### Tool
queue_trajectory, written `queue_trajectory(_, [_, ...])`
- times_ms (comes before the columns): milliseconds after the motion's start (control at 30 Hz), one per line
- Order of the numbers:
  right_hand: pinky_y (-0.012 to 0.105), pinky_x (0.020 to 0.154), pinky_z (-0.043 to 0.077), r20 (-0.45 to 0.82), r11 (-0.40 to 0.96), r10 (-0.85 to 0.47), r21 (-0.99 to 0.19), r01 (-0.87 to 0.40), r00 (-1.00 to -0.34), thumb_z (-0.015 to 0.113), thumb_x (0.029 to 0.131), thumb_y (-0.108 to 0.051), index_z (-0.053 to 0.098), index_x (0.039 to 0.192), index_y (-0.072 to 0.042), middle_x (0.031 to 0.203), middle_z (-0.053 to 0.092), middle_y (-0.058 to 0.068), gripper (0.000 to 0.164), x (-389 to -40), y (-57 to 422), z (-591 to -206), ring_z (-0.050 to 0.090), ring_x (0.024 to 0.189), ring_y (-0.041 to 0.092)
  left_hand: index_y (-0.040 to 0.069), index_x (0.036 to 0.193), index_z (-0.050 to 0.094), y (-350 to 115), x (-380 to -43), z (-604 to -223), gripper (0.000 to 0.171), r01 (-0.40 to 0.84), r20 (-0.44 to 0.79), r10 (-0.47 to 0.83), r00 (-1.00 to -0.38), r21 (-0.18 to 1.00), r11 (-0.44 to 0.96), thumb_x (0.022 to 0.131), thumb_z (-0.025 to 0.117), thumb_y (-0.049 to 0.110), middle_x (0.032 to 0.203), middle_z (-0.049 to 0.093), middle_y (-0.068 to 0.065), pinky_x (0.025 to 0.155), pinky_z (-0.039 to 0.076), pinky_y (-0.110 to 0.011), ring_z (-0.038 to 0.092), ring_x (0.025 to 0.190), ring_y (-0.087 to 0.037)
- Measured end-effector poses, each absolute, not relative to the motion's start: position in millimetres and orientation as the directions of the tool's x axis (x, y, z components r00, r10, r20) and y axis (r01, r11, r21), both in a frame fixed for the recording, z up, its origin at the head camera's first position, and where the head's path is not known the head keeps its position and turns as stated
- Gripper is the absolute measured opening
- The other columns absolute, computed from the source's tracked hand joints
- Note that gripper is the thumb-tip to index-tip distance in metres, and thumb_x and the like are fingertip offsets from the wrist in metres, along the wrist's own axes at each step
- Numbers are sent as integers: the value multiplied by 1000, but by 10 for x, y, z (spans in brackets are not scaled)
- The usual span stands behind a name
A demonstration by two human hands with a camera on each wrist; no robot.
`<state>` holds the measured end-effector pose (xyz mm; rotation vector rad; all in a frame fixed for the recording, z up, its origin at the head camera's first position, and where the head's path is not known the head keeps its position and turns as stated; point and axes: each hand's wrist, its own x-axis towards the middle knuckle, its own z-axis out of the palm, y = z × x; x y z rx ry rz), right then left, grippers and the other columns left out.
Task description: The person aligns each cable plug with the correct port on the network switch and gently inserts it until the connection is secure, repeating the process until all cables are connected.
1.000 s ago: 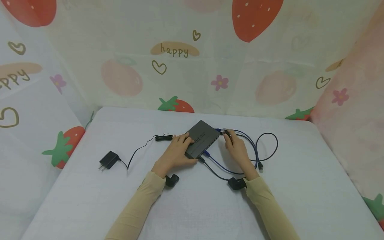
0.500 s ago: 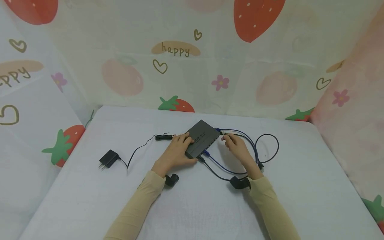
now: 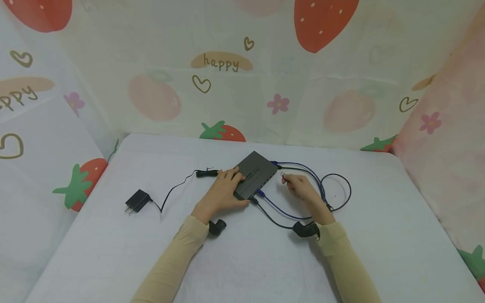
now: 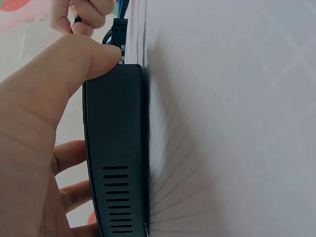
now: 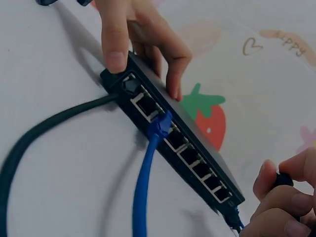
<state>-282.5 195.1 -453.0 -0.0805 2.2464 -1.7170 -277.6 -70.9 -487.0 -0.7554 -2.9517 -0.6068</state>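
Note:
A dark network switch [image 3: 257, 170] lies flat on the white table, its row of ports facing right. My left hand [image 3: 227, 189] grips its left end, thumb at the front corner [image 5: 117, 63] and fingers over the top. Just off the port side, my right hand [image 3: 301, 189] pinches the black plug [image 5: 283, 179] of a network cable; a small clear tip shows at the fingertips in the head view. A blue cable [image 5: 159, 129] and a black cable [image 5: 112, 98] sit in ports near the front corner. Another blue plug and black plug [image 3: 279, 167] sit at the far end.
A black power adapter [image 3: 138, 202] with prongs lies at the left, its thin cord running to a tied bundle [image 3: 206, 173] beside the switch. A black cable loop [image 3: 346, 191] lies right of the right hand. Strawberry-print cloth surrounds the table.
My right hand has drawn back from the switch's far port end, slightly toward me, with the plug between its fingers. The cable loop has shifted down a little. The left hand has stayed put.

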Motion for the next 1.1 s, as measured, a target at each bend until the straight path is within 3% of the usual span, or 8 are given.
queue_trajectory(133, [21,47,20,-245,337,-260,-930,150,-934,44,98,-29,56,100,10,52,29,-7,40,-2852,1930,-4634,21,47,7,16,128,47,-704,-2763,-4866,72,463,129,449,-884,369,806,72,68,56,146,31,-14,113,16,-52,29,134,-36])
queue_trajectory(333, [22,47,20,-312,395,-290,-900,184,-905,44,97,-38,62,94,-7,55,31,-8,35,-2918,1928,-4864,21,49,9,16,127,47,-670,-2764,-4890,80,457,132,439,-889,345,820,67,69,64,145,32,-13,113,16,-51,29,133,-36])
queue_trajectory(567, [22,45,20,-292,377,-342,-913,154,-893,41,98,-38,60,97,-5,56,30,-7,38,-2893,1892,-4888,19,47,9,18,128,47,-663,-2785,-4906,77,470,153,445,-882,291,833,69,69,62,143,35,-15,111,21,-54,32,131,-41])
queue_trajectory(1100, [20,43,21,-248,347,-384,-931,110,-889,40,100,-31,62,91,-4,53,29,-6,36,-2874,1721,-4880,20,45,7,15,126,46,-676,-2805,-4860,72,461,136,441,-887,319,828,73,67,59,143,36,-14,112,20,-51,32,131,-43])
